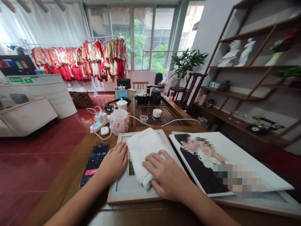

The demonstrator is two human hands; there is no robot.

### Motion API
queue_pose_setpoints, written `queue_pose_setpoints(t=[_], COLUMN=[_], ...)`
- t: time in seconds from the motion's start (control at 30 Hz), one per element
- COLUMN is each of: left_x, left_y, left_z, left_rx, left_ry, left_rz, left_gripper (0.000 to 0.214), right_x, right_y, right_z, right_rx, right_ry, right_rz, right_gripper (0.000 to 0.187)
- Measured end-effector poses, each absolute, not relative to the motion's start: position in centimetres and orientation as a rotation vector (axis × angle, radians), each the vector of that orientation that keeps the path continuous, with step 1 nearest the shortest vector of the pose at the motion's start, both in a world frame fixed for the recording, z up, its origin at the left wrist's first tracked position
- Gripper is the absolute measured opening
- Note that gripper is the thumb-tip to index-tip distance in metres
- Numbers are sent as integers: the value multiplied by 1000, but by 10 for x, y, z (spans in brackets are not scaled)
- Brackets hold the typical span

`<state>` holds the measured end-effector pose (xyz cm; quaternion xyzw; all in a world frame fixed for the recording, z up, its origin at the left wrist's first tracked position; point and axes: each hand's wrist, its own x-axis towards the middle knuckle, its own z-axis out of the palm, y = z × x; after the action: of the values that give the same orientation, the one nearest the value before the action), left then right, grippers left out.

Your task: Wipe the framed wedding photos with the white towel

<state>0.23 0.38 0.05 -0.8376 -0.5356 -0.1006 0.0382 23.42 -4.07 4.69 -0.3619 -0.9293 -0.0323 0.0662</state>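
A picture frame (112,195) with a pale wood border lies flat on the wooden table in front of me. Over its middle is spread a folded white towel (143,146), which hides most of the picture inside. My right hand (167,175) presses on the towel's near right part, fingers bent over it and thumb at its lower edge; it is closed on the cloth. At the frame's left side, my left hand (117,160) holds the border with its fingers together; its thumb is hidden. A phone (94,163) showing a timer lies by my left forearm.
Right of the frame, a canvas print (207,166) rests on another frame (270,205). Beyond are a power strip (100,121), a plastic-wrapped cup (119,121), a lidded white mug (121,104) and a tea tray (171,120) with a white bowl (157,113). A cable crosses the table.
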Motion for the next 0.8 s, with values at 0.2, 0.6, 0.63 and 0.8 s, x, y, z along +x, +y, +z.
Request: queue_pose_setpoints(t=[0.2, 0.6, 0.63, 0.8], left_x=[4, 3, 3, 4], left_y=[4, 4, 4, 5], left_z=[1, 3, 3, 1], left_rx=[-2570, -2565, -2564, -2577], left_ry=[-1640, -1645, -1645, -1617], left_rz=[-280, -285, -290, -338], left_gripper=[45, 44, 44, 42], right_x=[234, 237, 237, 234], right_y=[-42, -39, -39, -41], right_z=[47, 47, 46, 43], right_rx=[-1020, -950, -948, -850], right_ry=[-2841, -2834, -2835, -2867], right_rz=[-110, -146, -137, -76], right_gripper=[30, 19, 20, 30])
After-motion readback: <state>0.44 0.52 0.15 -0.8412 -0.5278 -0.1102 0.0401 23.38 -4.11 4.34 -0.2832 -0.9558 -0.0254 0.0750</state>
